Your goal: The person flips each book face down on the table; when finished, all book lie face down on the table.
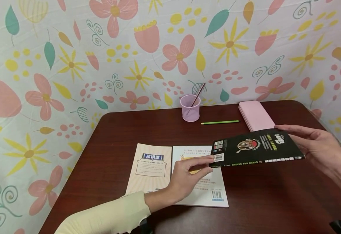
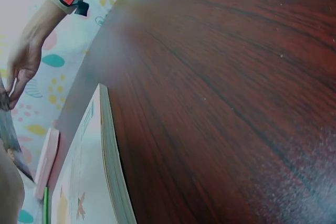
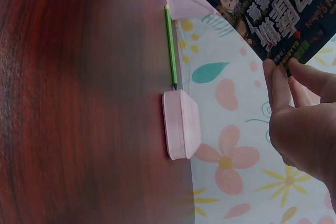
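A black book (image 1: 258, 148) is held above the table, its back cover with a barcode facing up in the head view. My left hand (image 1: 185, 177) pinches its left end between thumb and fingers. At the opposite end my right hand (image 1: 319, 146) grips the book's edge; the right wrist view shows that hand (image 3: 302, 95) with fingertips on a corner of the illustrated cover. Below the left hand lies a white book (image 1: 214, 195) with a barcode, partly covered by hand and black book. Beside it is a cream book (image 1: 153, 165) with a blue title label.
At the back of the dark wooden table (image 1: 112, 136) stands a pink mesh cup (image 1: 190, 109) with a dark pencil (image 1: 198, 94) in it. A green pencil (image 1: 220, 122) lies to its right, then a pink case (image 1: 256, 115). A flower-printed cloth (image 1: 179, 58) hangs behind the table.
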A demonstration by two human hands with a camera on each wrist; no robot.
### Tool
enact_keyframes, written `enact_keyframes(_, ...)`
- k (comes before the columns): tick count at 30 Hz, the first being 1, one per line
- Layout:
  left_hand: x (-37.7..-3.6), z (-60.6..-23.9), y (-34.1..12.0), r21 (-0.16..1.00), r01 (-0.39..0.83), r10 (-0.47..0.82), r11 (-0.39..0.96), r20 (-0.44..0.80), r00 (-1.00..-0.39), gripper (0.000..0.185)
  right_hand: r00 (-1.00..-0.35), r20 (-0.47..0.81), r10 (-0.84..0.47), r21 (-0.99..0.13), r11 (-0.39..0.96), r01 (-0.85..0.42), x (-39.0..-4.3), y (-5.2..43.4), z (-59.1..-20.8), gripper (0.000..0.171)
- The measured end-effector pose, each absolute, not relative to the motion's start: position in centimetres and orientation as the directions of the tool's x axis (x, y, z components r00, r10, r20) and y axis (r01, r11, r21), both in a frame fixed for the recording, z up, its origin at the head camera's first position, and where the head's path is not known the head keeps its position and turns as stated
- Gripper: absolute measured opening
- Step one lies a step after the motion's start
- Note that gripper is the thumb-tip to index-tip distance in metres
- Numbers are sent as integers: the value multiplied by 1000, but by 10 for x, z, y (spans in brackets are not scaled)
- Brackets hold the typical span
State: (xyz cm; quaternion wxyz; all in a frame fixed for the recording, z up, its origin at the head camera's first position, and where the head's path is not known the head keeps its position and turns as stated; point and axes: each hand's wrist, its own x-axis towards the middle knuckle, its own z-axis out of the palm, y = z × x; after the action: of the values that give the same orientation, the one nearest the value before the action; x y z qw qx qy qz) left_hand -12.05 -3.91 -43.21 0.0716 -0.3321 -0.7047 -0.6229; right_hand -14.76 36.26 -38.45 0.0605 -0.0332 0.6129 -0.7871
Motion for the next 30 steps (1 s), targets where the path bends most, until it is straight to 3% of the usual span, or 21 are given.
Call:
enact_keyframes(12, -119, -432, -44, 904, 423, 324, 66, 382, -866, 49, -987, -19, -157, -947, -315, 69, -150, 355, -390, 37)
enact_keyframes(23, -121, -432, -44, 962, 268, 279, 59, 242, -929, 51, -994, -32, -102, -966, -252, 57, -149, 349, -392, 38)
enact_keyframes(30, -119, -435, -46, 958, 264, 300, 116, 220, -928, 53, -994, -46, -103, -974, -215, 68, -149, 347, -398, 38)
